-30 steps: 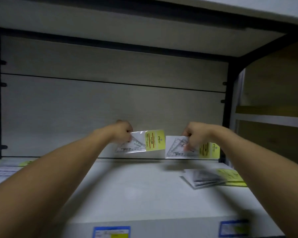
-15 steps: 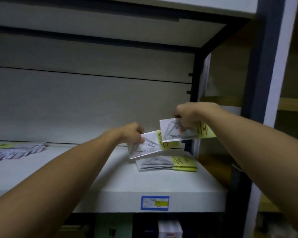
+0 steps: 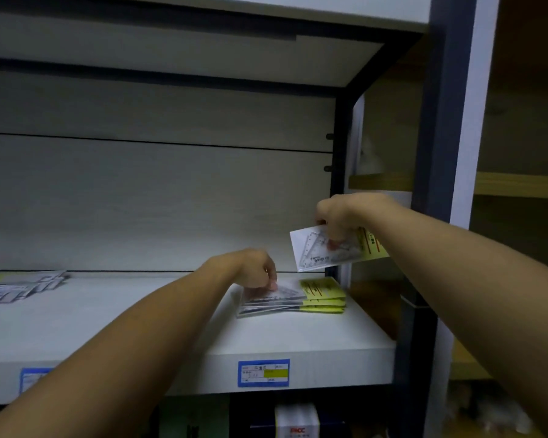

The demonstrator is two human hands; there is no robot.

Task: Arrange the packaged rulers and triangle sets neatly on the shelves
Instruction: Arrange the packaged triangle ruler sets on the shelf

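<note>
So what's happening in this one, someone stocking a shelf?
Yes. A person is stacking packaged triangle sets at the right end of a white shelf. The left hand presses a packet down onto the small stack, while the right hand holds another packet in the air just above it, not yet set down. A second pile of packets lies at the shelf's far left.

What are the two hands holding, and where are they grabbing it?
The right hand pinches a triangle set packet by its top edge. The left hand rests fingers on the stack's top packet; grip unclear.
</note>
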